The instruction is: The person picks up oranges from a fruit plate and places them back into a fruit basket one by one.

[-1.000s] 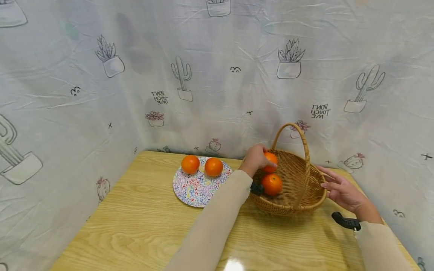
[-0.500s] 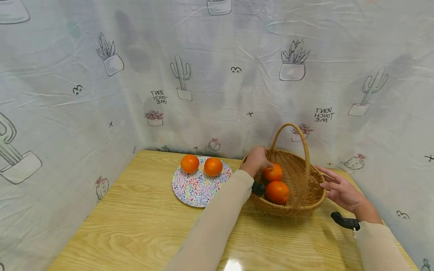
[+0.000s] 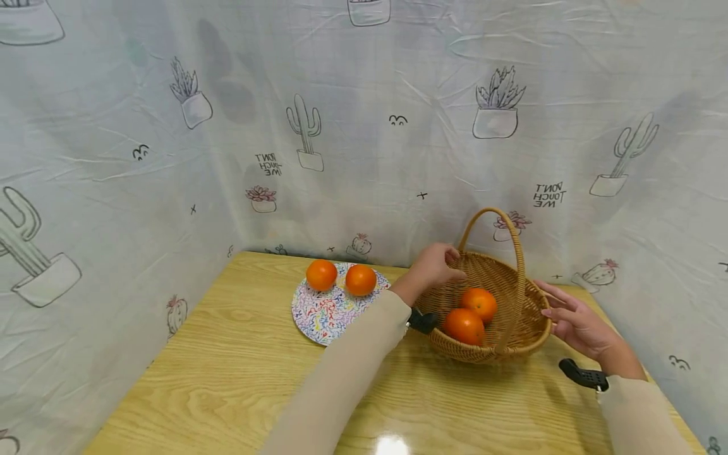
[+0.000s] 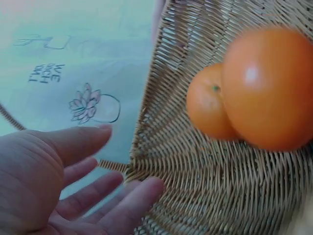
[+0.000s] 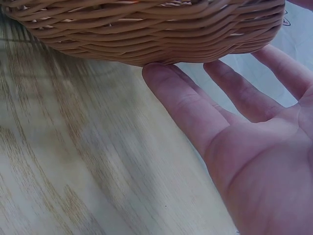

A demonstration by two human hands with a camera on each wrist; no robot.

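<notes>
Two oranges [image 3: 464, 327] lie side by side in a wicker basket [image 3: 495, 357] with a tall arched handle [image 3: 519, 278]. My left hand [image 3: 435, 265] hovers over the basket's left back rim with its fingers loose and nothing in them. In the left wrist view, thumb and fingers are apart, and the oranges [image 4: 269, 88] rest on the weave beyond them. My right hand [image 3: 582, 325] stays at the basket's right side, its extended fingers touching the outside. From the right wrist, the fingertips [image 5: 161, 73] meet the basket's lower wall [image 5: 161, 39].
Left of the basket, a round plate [image 3: 318, 322] with a colourful squiggle pattern carries two more oranges [image 3: 321, 275] near its back edge. Everything stands on a wooden table [image 3: 227, 366]. A cloth printed with cacti [image 3: 352, 139] hangs close behind and along both sides.
My left hand has let go of an orange, which now lies deeper in the basket beside the other, and has drawn back up and open. My right hand has kept its place.
</notes>
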